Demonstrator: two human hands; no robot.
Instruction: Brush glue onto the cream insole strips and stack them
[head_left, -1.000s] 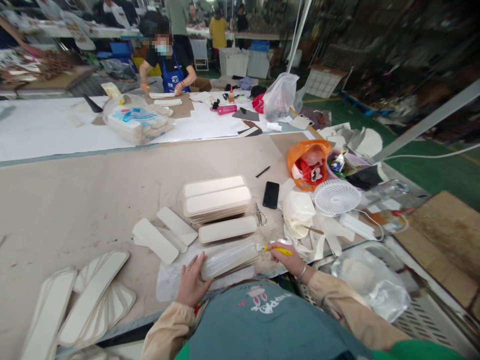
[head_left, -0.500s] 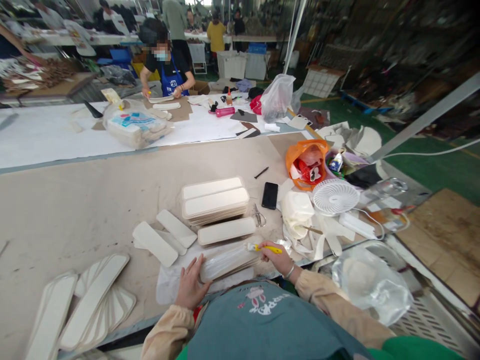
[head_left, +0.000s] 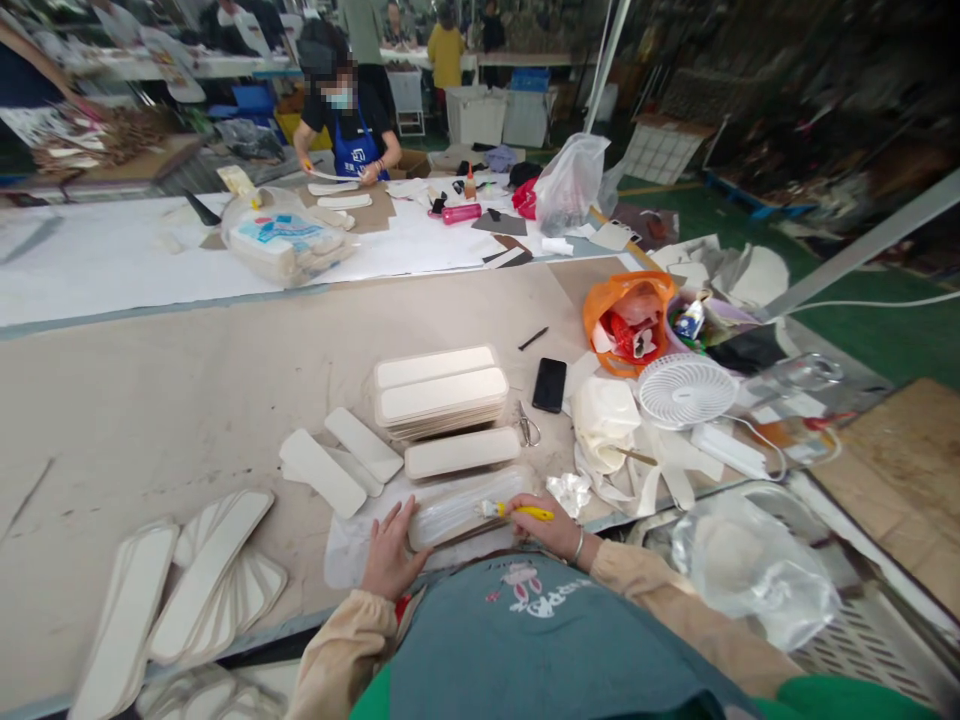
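My right hand [head_left: 546, 524] grips a yellow-handled brush [head_left: 517, 510], its pale bristles lying on a long rounded strip [head_left: 450, 510] that looks wet and shiny. At the strip's left end rests my left hand [head_left: 392, 555], fingers spread, touching the edge. A white sheet [head_left: 343, 545] lies beneath the strip. Just beyond it sits a low pile of cream strips [head_left: 463, 453], with a taller double stack [head_left: 441, 392] behind. Loose strips [head_left: 324, 472] lie to the left of these.
Fanned strips [head_left: 214, 570] cover the near left. Rightward are scissors [head_left: 529, 426], a phone [head_left: 550, 385], a white tub [head_left: 604, 408], an orange bag [head_left: 628, 322] and a small fan [head_left: 686, 390]. Across the table, a co-worker in a blue apron [head_left: 358, 145] handles strips.
My right hand has drawn the brush leftward along the strip. My left hand stays at the strip's left end. The whole view has shifted slightly.
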